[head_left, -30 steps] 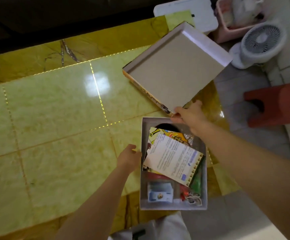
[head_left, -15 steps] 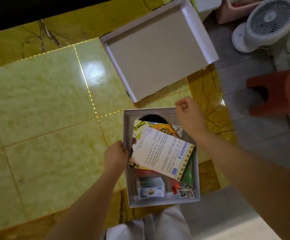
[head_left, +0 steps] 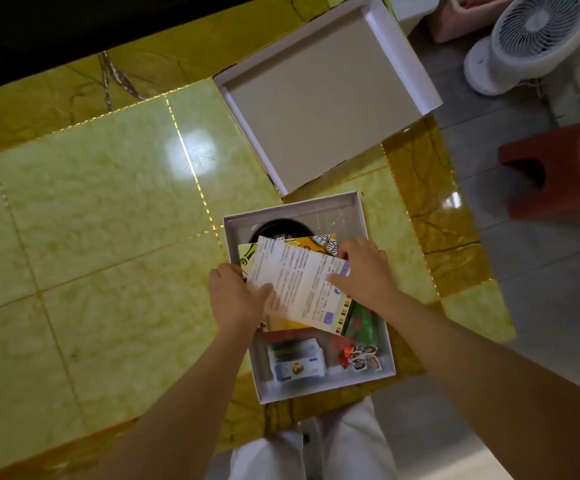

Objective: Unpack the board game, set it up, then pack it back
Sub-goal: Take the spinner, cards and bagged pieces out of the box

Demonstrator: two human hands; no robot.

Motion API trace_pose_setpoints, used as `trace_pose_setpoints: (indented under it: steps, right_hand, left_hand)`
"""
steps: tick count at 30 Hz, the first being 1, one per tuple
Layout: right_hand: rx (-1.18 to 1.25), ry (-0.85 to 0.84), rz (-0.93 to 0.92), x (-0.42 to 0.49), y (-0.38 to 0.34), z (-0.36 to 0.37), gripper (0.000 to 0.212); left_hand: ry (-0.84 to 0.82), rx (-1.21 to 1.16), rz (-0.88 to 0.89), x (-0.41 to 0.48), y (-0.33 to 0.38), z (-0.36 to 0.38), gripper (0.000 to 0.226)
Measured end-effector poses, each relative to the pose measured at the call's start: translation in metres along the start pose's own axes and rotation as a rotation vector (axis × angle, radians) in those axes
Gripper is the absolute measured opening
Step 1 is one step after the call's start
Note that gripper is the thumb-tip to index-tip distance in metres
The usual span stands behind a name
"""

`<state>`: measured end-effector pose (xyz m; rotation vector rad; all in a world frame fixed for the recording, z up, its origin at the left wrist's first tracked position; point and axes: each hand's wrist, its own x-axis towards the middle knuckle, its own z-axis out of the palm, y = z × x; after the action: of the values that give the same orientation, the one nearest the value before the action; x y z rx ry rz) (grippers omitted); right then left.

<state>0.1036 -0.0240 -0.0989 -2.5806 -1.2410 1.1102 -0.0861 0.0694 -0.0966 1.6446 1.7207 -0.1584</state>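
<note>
The open game box (head_left: pixel 375 370) sits at the table's near right edge. Its lid (head_left: pixel 319 112) lies upside down just beyond it, overhanging the table's right side. A white printed rules sheet (head_left: pixel 302 282) lies tilted on top of a yellow folded board (head_left: pixel 313 241) inside the box. My left hand (head_left: pixel 235 294) grips the sheet's left edge, thumb on top. My right hand (head_left: pixel 363 268) holds its right edge, thumb on the paper. A card deck (head_left: pixel 297 362), small figure tokens (head_left: pixel 361 358), a green packet (head_left: pixel 364 322) and a black round part (head_left: pixel 274 228) also lie in the box.
The green marble table (head_left: pixel 108 237) spreads wide to the left. On the floor to the right stand a red plastic stool (head_left: pixel 558 168) and a white fan (head_left: pixel 531 39). My lap in white trousers (head_left: pixel 316 452) is below the box.
The lid was set down upside down beyond the box and my right hand let go of it. Both hands moved onto the rules sheet and took hold of its edges.
</note>
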Motion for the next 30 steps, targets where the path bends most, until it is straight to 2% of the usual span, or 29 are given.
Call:
trace_pose_setpoints:
  steps: [2, 6, 8, 10, 13, 16, 19, 21, 23, 24, 27, 30]
  right_hand:
    - [0.272, -0.042, 0.038, -0.004, -0.001, -0.005, 0.026]
    - [0.654, -0.120, 0.087, -0.009, -0.016, -0.012, 0.021]
    - [0.793, -0.104, 0.107, -0.007, -0.027, -0.011, 0.024]
    - [0.847, -0.043, 0.153, -0.003, -0.038, -0.010, 0.031]
    - [0.692, 0.148, 0.218, 0.000, -0.042, 0.001, 0.035]
    - [0.391, 0.263, 0.284, -0.005, -0.028, 0.012, 0.045]
    - [0.246, 0.253, 0.324, -0.015, -0.017, 0.022, 0.047]
    - [0.260, 0.271, 0.225, -0.021, -0.017, 0.026, 0.047]
    - [0.200, 0.262, 0.013, -0.022, -0.025, 0.029, 0.056]
    - [0.142, 0.210, -0.097, -0.021, -0.031, 0.031, 0.065]
    - [-0.102, -0.031, -0.267, -0.012, -0.051, 0.043, 0.092]
    - [-0.287, 0.038, -0.188, 0.000, -0.065, 0.052, 0.091]
  left_hand:
    - [-0.022, -0.069, 0.011, 0.002, -0.009, -0.007, 0.039]
    - [-0.202, -0.643, -0.041, -0.009, -0.026, -0.034, 0.017]
    - [-0.106, -0.796, -0.105, -0.012, -0.042, -0.046, 0.010]
    - [0.091, -0.963, -0.226, -0.008, -0.061, -0.057, 0.007]
    - [0.361, -1.171, -0.459, 0.002, -0.090, -0.065, 0.017]
    - [0.400, -1.125, -0.688, 0.008, -0.111, -0.053, 0.031]
    - [0.210, -1.027, -0.918, 0.006, -0.124, -0.036, 0.041]
    - [0.060, -0.636, -0.985, -0.001, -0.122, -0.033, 0.055]
    - [0.048, -0.219, -0.847, -0.010, -0.113, -0.032, 0.062]
    - [0.087, -0.162, -0.708, -0.013, -0.107, -0.032, 0.061]
    - [0.137, -0.228, -0.262, -0.017, -0.093, -0.024, 0.043]
    - [0.026, -0.294, -0.064, -0.018, -0.074, -0.022, 0.023]
